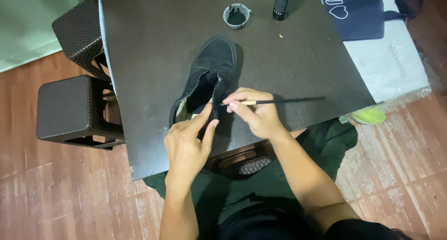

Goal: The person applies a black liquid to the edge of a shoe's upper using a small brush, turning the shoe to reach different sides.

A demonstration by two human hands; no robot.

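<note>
A black suede shoe (209, 72) lies on a dark table (153, 44), toe pointing away from me. My left hand (186, 144) holds the shoe's heel edge, thumb and forefinger pinching the collar. My right hand (258, 114) grips a thin brush (265, 102) with a pale ferrule and dark handle; its tip touches the shoe's side at the opening. A small grey cup (236, 16) with black liquid stands beyond the shoe. Next to it is a black bottle (282, 2).
Two dark woven stools (74, 105) stand to the left of the table. A dark blue bag (358, 11) lies on a white plastic-wrapped surface (396, 63) at right, with a yellow-green object (368, 115) at its edge. The floor is reddish wood.
</note>
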